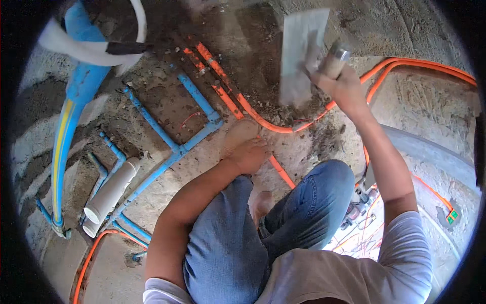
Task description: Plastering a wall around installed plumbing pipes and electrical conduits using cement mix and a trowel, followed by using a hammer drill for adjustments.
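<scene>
My right hand (340, 83) is raised over the rough floor and grips the wooden handle of a flat steel trowel (299, 53), whose grey blade is blurred. My left hand (248, 154) rests low in front of my knees, fingers curled; it appears to touch a tan rounded object (241, 133), and whether it grips it is unclear. An orange conduit (238, 101) runs under both hands across the mortar-strewn floor. My jeans-clad knees (324, 182) are bent below.
Blue pipes (167, 137) form a branching layout on the left, next to white pipe stubs (111, 190). A thick blue and yellow hose (71, 116) hangs at far left. More orange conduit (420, 65) curves at upper right. Loose wires (359, 233) lie near my right knee.
</scene>
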Tool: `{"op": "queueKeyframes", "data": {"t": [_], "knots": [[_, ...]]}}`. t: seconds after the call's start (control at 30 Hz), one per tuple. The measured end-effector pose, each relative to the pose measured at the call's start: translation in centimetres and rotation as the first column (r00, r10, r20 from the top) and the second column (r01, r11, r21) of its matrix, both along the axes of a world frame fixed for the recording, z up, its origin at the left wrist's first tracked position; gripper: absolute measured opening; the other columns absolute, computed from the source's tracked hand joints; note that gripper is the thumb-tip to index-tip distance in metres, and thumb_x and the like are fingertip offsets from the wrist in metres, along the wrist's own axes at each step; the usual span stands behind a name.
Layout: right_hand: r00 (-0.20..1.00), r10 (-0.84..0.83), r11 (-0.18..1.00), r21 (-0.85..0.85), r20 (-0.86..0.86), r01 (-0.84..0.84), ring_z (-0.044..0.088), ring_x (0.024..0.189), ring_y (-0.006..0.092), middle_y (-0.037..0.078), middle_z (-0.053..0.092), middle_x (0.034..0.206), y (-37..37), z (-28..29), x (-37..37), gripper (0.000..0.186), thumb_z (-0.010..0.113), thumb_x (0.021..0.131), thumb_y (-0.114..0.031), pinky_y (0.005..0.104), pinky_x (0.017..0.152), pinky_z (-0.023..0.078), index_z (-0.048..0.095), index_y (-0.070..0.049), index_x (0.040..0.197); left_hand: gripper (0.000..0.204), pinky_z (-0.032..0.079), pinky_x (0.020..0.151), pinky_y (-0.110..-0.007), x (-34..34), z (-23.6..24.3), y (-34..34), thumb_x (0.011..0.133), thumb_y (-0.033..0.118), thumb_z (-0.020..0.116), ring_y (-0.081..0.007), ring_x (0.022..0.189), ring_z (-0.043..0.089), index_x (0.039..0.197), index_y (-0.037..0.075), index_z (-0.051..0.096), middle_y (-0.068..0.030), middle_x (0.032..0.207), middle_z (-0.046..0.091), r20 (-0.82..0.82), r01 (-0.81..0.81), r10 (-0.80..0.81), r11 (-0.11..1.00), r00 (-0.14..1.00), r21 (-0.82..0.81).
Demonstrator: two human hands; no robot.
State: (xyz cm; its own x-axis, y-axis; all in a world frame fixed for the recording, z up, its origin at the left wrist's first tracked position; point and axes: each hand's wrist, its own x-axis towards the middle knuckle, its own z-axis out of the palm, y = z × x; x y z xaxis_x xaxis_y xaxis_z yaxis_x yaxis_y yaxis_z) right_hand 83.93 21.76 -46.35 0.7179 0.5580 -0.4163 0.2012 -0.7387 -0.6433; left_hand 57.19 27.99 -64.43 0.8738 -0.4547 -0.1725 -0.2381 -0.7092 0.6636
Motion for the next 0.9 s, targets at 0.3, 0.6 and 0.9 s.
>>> {"op": "queueKeyframes", "data": {"t": [0.3, 0.6, 0.9], "knots": [[0.981, -0.063, 0.88, 0.475, 0.183, -0.032, 0.058, 0.084, 0.0086, 0.003, 0.065, 0.092, 9.7, -9.1, -3.8, 0.026, 0.071, 0.075, -0.009, 0.0255, 0.077, 0.047, 0.063, -0.004, 0.099, 0.032, 0.035, 0.103, -0.038, 0.7, -0.9, -0.1, 0.079, 0.016, 0.054, -0.026, 0.114, 0.051, 0.108, 0.004, 0.061, -0.0107, 0.109, 0.061, 0.022, -0.015, 0.016, 0.998, 1.0, -0.057], [0.998, -0.014, 0.868, 0.495, -0.054, 0.038, 0.055, 0.08, 0.0069, 0.0, 0.063, 0.089, 3.1, -8.4, -7.7, 0.028, 0.073, 0.075, -0.01, 0.024, 0.072, 0.046, 0.062, -0.005, 0.1, 0.038, 0.039, 0.1, -0.037, -0.4, -0.7, -0.2, 0.077, 0.017, 0.057, -0.0249, 0.109, 0.053, 0.113, 0.004, 0.059, -0.0097, 0.107, 0.061, 0.077, -0.029, 0.031, 0.999, 0.997, -0.03], [0.91, 0.401, 0.834, 0.369, 0.102, -0.409, 0.064, 0.072, 0.0205, 0.009, 0.063, 0.08, -5.9, -5.6, -5.2, 0.035, 0.071, 0.072, -0.006, 0.03, 0.066, 0.049, 0.06, -0.002, 0.106, 0.037, 0.037, 0.103, -0.037, 0.5, -0.3, -0.1, 0.078, 0.017, 0.057, -0.0248, 0.114, 0.052, 0.113, 0.005, 0.06, -0.0083, 0.111, 0.061, 0.004, 0.01, -0.01, 1.0, 1.0, -0.007]]}}
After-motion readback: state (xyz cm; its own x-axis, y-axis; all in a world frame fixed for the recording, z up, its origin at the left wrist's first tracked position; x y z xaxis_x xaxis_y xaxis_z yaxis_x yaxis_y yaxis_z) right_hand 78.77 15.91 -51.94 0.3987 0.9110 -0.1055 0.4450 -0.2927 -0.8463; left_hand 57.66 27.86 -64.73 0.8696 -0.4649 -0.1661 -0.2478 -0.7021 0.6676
